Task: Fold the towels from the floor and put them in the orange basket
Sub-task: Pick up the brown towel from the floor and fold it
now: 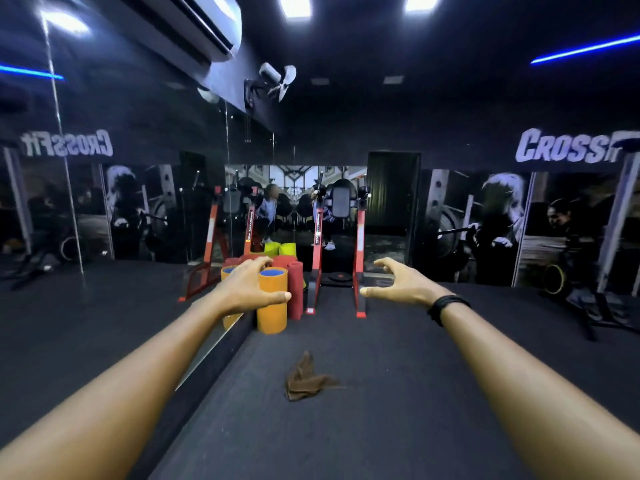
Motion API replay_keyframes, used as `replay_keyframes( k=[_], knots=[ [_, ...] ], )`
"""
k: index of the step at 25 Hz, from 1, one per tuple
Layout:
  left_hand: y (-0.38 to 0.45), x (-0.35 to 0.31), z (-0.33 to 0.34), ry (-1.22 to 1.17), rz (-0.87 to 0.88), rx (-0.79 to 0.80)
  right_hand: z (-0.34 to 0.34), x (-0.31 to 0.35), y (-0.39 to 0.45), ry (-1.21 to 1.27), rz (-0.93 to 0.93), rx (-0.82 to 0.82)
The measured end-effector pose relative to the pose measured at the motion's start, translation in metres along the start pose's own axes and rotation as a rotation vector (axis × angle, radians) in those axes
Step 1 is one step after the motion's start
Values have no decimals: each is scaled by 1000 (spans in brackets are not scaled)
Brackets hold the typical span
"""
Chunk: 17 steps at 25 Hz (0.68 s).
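Out ahead of the person, the left hand (247, 289) and the right hand (398, 284) reach forward with fingers spread and loosely bent, holding nothing; a black band (446, 306) circles the right wrist. Below and between the forearms, a crumpled dark brown towel (306, 379) lies in a peaked heap on the black matte floor (398, 393). Behind the left hand stand an orange rolled mat with a blue core (272, 301) and a red rolled mat (295, 289), beside a red-framed gym machine (337, 254). Mirrors (104, 209) line the dark wall at left.
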<state>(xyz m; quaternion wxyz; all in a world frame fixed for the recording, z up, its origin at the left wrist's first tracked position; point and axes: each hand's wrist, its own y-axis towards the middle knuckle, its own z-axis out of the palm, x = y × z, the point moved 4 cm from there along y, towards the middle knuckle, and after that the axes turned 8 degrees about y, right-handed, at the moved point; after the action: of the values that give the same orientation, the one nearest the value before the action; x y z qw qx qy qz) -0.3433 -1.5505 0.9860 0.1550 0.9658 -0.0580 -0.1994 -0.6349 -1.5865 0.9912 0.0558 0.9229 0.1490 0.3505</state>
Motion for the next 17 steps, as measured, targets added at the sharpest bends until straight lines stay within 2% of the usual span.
replay_keyframes(
  k=[9, 17],
  knots=[
    [197, 74, 91, -33, -16, 9, 39, -79, 198, -26, 19, 35],
    [432, 142, 144, -105, 8, 21, 38, -123, 422, -34, 57, 17]
  ],
)
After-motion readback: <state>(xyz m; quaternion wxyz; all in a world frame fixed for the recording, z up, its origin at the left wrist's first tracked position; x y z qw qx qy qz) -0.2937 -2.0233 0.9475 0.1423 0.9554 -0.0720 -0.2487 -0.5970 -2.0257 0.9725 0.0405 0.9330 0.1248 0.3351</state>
